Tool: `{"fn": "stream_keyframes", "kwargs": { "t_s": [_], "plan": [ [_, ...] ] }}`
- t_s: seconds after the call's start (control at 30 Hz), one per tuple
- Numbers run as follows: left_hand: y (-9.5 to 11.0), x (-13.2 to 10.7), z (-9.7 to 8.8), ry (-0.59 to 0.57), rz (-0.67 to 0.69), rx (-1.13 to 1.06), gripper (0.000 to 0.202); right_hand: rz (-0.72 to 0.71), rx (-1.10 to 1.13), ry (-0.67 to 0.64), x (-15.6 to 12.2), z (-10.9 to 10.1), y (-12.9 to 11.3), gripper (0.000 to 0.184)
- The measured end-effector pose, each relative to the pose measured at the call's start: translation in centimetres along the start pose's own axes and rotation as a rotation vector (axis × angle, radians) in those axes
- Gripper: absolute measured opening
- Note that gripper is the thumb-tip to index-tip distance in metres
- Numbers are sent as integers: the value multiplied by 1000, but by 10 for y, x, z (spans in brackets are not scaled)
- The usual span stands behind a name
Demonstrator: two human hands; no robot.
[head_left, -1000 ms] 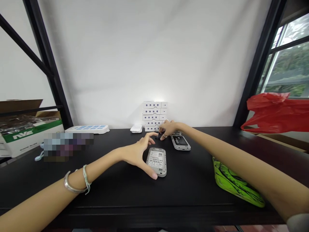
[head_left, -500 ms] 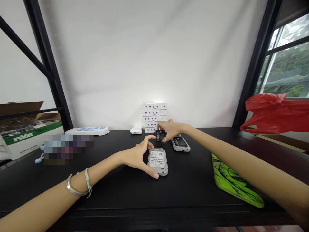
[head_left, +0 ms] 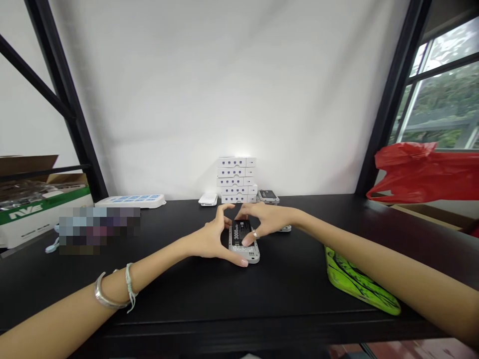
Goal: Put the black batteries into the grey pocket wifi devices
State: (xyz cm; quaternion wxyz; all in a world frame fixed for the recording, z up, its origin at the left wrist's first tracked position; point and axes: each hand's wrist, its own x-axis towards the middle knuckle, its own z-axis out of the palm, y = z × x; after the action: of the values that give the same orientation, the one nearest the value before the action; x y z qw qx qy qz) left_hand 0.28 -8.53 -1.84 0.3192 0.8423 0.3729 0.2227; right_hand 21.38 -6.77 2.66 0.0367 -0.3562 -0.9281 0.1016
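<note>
1. You see a black battery [head_left: 240,232] with white print.
2. Under it, the handheld device [head_left: 255,257] has a pale grey frame.
3. To your right, a lime-green case [head_left: 355,281] carries black swirls.
4. Beyond it hangs a bright red plastic bag [head_left: 419,172].
5. Ahead of you, white boxes [head_left: 234,179] show rows of small blue marks.
6. You are working on a black tabletop [head_left: 168,324].

One left hand [head_left: 211,239], one right hand [head_left: 267,219], one black battery [head_left: 239,232], three grey handheld devices [head_left: 253,255].

A black 3000 mAh battery [head_left: 240,232] lies lengthwise, label up, on the back of a grey handheld device [head_left: 252,253].
</note>
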Motion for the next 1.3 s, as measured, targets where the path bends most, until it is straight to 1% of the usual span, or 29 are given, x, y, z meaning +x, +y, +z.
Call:
{"fn": "stream_keyframes", "kwargs": {
  "t_s": [0.1,0.2,0.3,0.37,0.43,0.5,0.57,0.63,0.7,0.77,0.83,0.9,1.07,1.17,1.23,1.3],
  "plan": [
    [2,0,0,3,6,-19,119,-30,46,-20,-2,-1,-2,68],
    [3,0,-1,11,12,-16,118,-52,32,-93,-5,-3,-7,79],
    [2,0,0,21,20,7,115,-21,8,-159,-7,-1,-13,93],
    [0,0,1,36,23,32,111,9,-4,-152,-8,2,-17,101],
    [-1,0,1,46,33,54,108,0,-8,-104,-8,4,-18,103],
    [-3,0,1,26,58,43,108,-52,-1,-62,-10,1,-15,101],
    [-5,1,0,5,93,12,107,-79,8,-50,-15,-8,-7,95],
    [-7,2,0,13,111,-4,106,-24,11,-29,-23,-20,6,83],
    [-8,2,0,28,95,5,107,77,-5,17,-32,-32,22,70],
    [-9,2,-1,21,69,16,107,161,-29,43,-40,-42,37,64],
    [-9,2,-1,8,58,28,104,217,-39,32,-45,-46,47,63],
    [-9,2,-1,0,55,37,101,249,-32,-3,-46,-47,52,63],
    [-8,2,-1,-8,44,41,99,301,-57,-71,-41,-40,51,62],
    [-7,2,0,-3,51,43,99,349,-46,-108,-40,-37,51,67],
    [-8,2,0,2,54,44,98,347,-36,-127,-41,-38,53,72],
    [-8,2,1,6,59,34,98,308,-6,-130,-42,-42,56,76]
  ]
}}
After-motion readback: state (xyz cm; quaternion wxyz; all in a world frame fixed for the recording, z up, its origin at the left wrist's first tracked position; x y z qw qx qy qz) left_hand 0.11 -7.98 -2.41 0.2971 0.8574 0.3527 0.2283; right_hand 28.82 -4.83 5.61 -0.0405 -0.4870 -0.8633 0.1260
